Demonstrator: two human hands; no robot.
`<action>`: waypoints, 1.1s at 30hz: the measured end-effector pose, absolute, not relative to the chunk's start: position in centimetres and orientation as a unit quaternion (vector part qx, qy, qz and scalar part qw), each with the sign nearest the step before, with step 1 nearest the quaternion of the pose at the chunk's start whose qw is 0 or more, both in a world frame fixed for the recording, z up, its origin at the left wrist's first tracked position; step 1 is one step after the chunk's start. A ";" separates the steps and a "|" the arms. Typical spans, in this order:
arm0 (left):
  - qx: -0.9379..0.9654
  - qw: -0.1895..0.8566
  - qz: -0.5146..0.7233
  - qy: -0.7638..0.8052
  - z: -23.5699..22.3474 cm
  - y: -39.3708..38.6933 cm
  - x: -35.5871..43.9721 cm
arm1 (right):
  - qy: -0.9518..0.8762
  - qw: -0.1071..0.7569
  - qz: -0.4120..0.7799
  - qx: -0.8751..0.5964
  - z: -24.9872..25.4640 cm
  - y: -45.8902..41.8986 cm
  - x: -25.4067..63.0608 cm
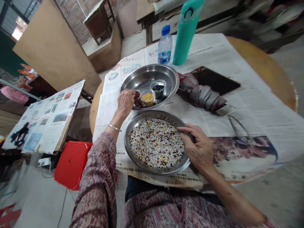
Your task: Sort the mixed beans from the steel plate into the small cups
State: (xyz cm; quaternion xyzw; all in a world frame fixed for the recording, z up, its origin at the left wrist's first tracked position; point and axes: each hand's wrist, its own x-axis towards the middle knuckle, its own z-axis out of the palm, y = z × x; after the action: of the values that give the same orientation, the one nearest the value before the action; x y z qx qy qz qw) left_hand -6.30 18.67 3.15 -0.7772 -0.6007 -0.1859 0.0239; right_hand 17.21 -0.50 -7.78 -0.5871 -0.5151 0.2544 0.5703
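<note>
Mixed grains: I see the white grains, flecked with red, yellow and dark pieces, [156,144] spread across the lower pan [126,139], at the near edge of the surface [258,66]. I take the thin layer as a way to leave every colour visible.
Cups: the red-bean cup [137,94], yellow-bean cup [147,98] and black-bean cup [158,90] stand inside the upper basin [135,80], one colour apiece. I would guess the basin's wall is there to catch strays, and that it sits just beyond the pan to make for a short reach.
Left hand: the left hand [126,100] is curled nearly closed at the basin's left rim, its fingertips beside the red-bean cup. I cannot tell whether a bean is pinched in them.
Right hand: the right hand [199,148] lies over the pan's right rim, thumb and forefinger partly parted, tips reaching in towards the grains. Whether it grips the rim or has hold of anything, I cannot tell; the placing looks handy for steadying the pan.
Newspaper: the sheets [244,123] cover most of the surface, probably for protection.
Far side: I see a blue-capped bottle [165,44] and a turquoise flask [187,34] upright, away from the working hands.
</note>
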 end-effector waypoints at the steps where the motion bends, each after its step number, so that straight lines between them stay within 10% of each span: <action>1: -0.779 0.027 -0.203 -0.593 3.4 17.8 -6.3 | -0.514 0.571 0.255 -0.588 -7.8 -0.5 17.2; 13: -0.899 -0.186 -0.012 -0.396 1.9 -2.0 -5.1 | -0.510 0.574 0.256 -0.586 -7.6 -0.4 17.1; 26: -0.804 -0.038 -0.030 -0.593 1.0 0.3 -6.1 | -0.513 0.583 0.259 -0.574 -7.6 -0.2 17.1; 33: -0.811 -0.194 0.018 -0.551 1.1 -2.9 -5.9 | -0.510 0.591 0.255 -0.571 -7.8 -0.1 17.0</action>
State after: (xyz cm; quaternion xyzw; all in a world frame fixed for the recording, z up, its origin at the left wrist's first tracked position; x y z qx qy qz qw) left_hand -5.85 -2.87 1.13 -0.8113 -0.5514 0.0178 -0.1936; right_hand 17.02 -0.09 -7.77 -0.5708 -0.5104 0.2548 0.5905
